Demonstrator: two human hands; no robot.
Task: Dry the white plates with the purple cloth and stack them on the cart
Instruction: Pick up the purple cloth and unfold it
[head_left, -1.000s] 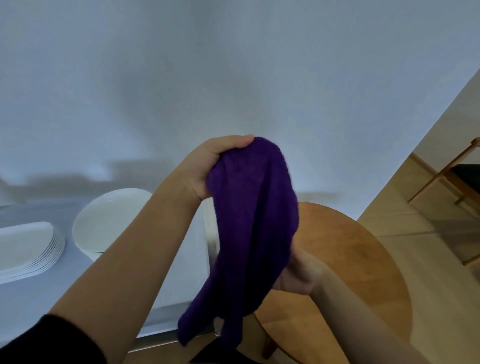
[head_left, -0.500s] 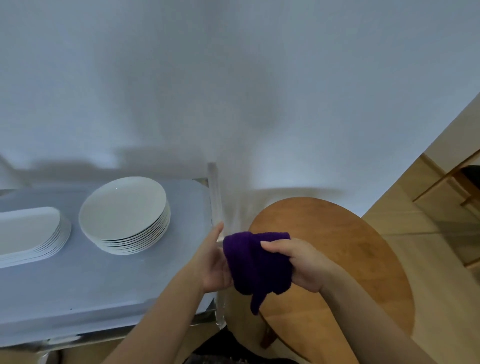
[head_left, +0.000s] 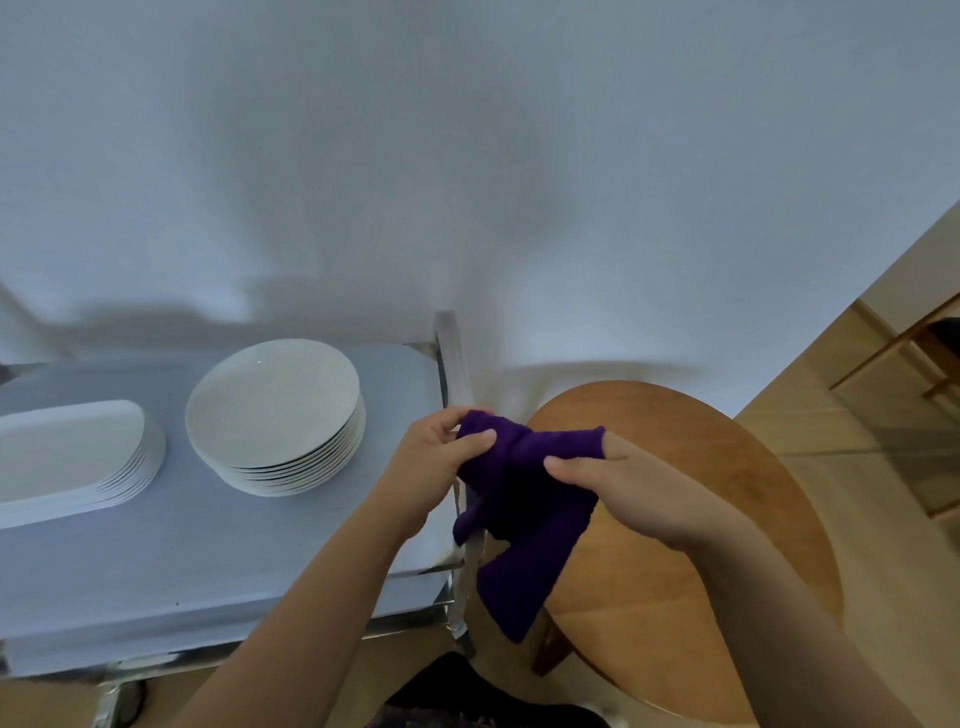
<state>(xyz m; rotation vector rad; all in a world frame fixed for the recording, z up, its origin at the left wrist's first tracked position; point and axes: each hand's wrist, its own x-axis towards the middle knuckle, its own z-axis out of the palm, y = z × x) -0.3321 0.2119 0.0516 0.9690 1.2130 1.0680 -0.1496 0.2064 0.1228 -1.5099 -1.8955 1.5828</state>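
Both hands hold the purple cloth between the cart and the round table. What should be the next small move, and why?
Probably lay the purple cloth down on the wooden table. The left hand and right hand grip only cloth, and the round plates and oblong plates already sit stacked on the cart.

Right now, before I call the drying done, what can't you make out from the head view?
- Stack of oblong white plates: left end cut off by the frame edge; count unclear.
- Round wooden table: near part hidden by the right hand, its forearm and the purple cloth.
- Cart: lower part out of frame.
- Left hand: its grip partly buried in cloth.
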